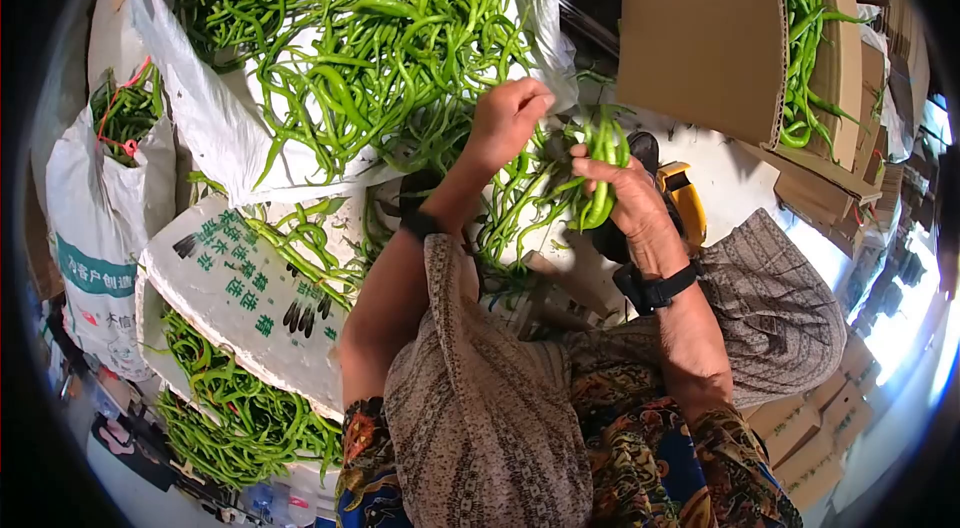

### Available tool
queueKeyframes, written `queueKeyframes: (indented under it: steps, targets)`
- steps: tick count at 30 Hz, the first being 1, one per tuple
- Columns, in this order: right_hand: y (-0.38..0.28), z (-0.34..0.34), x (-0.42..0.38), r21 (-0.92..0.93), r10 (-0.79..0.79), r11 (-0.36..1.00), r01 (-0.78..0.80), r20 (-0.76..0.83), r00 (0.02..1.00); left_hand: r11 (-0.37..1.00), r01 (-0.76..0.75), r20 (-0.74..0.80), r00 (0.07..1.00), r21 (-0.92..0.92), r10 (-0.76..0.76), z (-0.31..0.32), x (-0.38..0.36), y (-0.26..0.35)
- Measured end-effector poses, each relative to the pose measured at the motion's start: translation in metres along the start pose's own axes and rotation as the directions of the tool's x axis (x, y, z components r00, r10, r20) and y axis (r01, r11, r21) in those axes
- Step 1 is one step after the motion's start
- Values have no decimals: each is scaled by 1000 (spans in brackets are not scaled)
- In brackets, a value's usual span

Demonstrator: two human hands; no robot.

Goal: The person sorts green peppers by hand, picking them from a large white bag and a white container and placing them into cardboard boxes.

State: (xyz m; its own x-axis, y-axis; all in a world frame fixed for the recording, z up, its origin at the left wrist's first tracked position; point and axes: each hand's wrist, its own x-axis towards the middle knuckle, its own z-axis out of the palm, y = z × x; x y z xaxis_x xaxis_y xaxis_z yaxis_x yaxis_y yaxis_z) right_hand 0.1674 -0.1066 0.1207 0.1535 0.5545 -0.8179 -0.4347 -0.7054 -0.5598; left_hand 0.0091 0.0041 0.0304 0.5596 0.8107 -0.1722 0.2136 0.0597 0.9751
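In the head view, my right hand (632,196) is wrapped around a small bunch of long green chili peppers (603,153), their ends pointing up and down out of the fist. My left hand (507,120) hovers just to the left, fingers curled and thumb pinched against them. Whether anything sits in that pinch is too small to make out. Beyond the left hand, a big heap of loose green chili peppers (390,38) lies on white sacking (225,143). More loose peppers (520,213) lie below and between the two hands.
An open cardboard box (700,38) with peppers along its far side stands at upper right. At left are a full white sack (100,238) tied with red string and a printed foam box lid (250,278) over more peppers (240,408). Something yellow (685,203) lies beside my right wrist.
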Motion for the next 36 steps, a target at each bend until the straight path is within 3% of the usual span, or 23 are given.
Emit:
queueKeyframes:
  steps: [1,2,3,6,9,10,13,14,17,18,21,24,27,28,29,30,31,32,35,36]
  targets:
    - [3,-5,2,87,34,996,-31,-34,999,914,-132,-82,981,383,176,4,2,-17]
    - [6,-14,5,142,58,988,-53,-29,998,775,-103,-53,983,623,173,8,-2,-21]
    - [4,-15,2,134,67,989,-61,-44,997,688,-131,-1,982,714,188,15,-2,-24]
    - [-2,-16,-4,147,50,988,-44,-42,998,440,-233,152,965,867,214,31,0,-26]
    - [-4,-16,-8,232,51,972,-41,-36,998,388,-340,231,925,857,301,17,-3,-28]
    - [-4,-18,-10,247,56,968,-47,-29,998,426,-326,213,932,844,292,11,-5,-27]
    - [-1,-26,-8,259,50,964,-59,42,998,764,-63,-60,989,642,133,-8,-19,0]
    - [-1,-25,-10,272,44,961,-56,48,998,829,-97,-159,963,551,219,-15,-25,-6]
    - [1,-27,-10,268,35,962,-57,88,996,964,-79,-124,986,253,113,-26,-49,-3]
    - [1,-29,-9,260,33,964,-59,102,994,961,-67,-134,985,269,106,-25,-60,1]
    - [-1,-29,-15,254,67,964,-81,62,996,974,208,-118,973,89,-197,-28,-83,15]
    - [2,-25,-16,216,86,973,-84,0,996,976,193,-55,978,-106,-199,-19,-108,20]
    - [3,-22,-18,162,77,984,-75,-4,997,786,186,99,983,-590,-158,-15,-122,32]
    - [4,-21,-18,134,68,989,-67,1,998,766,207,178,976,-609,-122,-13,-125,22]
    - [4,-19,-20,67,74,995,-73,-13,997,933,104,148,987,-344,-55,-13,-128,10]
    - [3,-16,-23,-2,77,997,-77,-27,997,999,-14,137,990,-42,19,-14,-126,3]
    - [1,-14,-24,-71,79,994,-81,-41,996,956,-131,149,984,264,93,-14,-123,-5]
    - [1,-14,-24,-143,76,987,-79,-23,997,929,-170,-4,983,330,181,-10,-119,-13]
    - [3,-8,-27,-65,74,995,-78,-65,995,745,-185,-142,925,641,351,-20,-81,3]
    - [8,-16,-19,-51,119,991,-120,-16,993,683,-194,-101,925,704,366,-20,-69,-1]
